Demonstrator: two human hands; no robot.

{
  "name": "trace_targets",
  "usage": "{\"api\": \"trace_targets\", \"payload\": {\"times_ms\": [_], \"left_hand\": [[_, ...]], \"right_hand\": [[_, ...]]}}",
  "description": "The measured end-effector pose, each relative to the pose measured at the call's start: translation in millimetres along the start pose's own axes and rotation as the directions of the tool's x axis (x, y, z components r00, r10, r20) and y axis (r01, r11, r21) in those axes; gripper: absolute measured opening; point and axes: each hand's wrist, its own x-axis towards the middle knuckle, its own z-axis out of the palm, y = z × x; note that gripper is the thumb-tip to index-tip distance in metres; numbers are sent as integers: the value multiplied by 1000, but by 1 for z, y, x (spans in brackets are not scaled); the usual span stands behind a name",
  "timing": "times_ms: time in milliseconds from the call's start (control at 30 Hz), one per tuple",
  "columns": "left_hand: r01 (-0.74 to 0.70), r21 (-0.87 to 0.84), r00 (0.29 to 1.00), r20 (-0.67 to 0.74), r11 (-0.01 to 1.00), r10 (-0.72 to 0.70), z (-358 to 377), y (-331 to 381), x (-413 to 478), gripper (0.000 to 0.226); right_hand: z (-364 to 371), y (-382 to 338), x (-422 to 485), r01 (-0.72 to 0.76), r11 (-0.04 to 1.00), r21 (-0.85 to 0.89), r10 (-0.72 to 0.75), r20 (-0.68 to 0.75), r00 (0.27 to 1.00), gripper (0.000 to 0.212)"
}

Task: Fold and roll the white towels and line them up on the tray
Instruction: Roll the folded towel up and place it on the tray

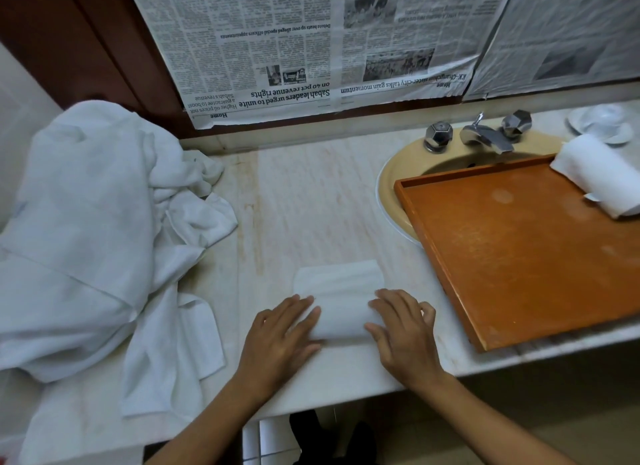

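Head view: the only camera, looking down on a pale marble counter with both hands at its near edge.
Left hand: palm down on the left end of the half-rolled towel. The fingers lie nearly straight across the top of the roll and the thumb sits at its near side. It presses the cloth and is not clenched.
Right hand: mirrors it on the right end of the same towel, fingers stretched over the roll and thumb against the near side. The little finger bends off to the side, clear of the cloth.
Towel in work: a narrow folded white strip, rolled up at the end nearest the person. The rest lies flat on the counter, pointing away from the person — between the two hands and just left of the tray.
Tray: orange wood with a low rim, set at a slant. Its far left corner lies over the sink and its near corner is close to the counter's front edge.
Rolled towel: one finished white roll lying in the tray's far right part, partly cut off by the frame.
Towel pile: a big loose heap of white towels on the left of the counter, well apart from the tray. One corner hangs near the left hand.
Sink: a yellowish basin, half covered by the tray.
Faucet: chrome, standing behind the basin with a faceted knob on each side.
Newspaper: sheets hung upside down on the wall behind.
White dish: at the far right, behind the tray.
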Motion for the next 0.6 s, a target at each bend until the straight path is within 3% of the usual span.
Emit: {"api": "trace_targets", "payload": {"times_ms": [200,300,367,433,533,600], "left_hand": [[60,-112,995,85,992,-51,0,-29,30,53],[279,-204,928,309,938,-209,-11,-37,56,66],[539,-287,782,519,792,-344,-16,-43,73,63],[713,-347,658,632,609,-410,-17,-49,88,53],[802,-366,575,685,471,-447,-13,-52,103,31],[844,-368,530,687,391,-498,-8,-50,106,22]], "right_hand": [[-1,20,17,213,967,-143,-189,166,968,70],[-2,26,48,182,981,-74,-153,294,944,74],[-3,30,69,116,993,-32,-94,394,914,69],[-3,30,86,-31,999,35,9,507,862,69],[-3,25,103,-318,934,162,170,582,795,59],[-1,21,111,-435,876,208,236,601,764,46]]}}
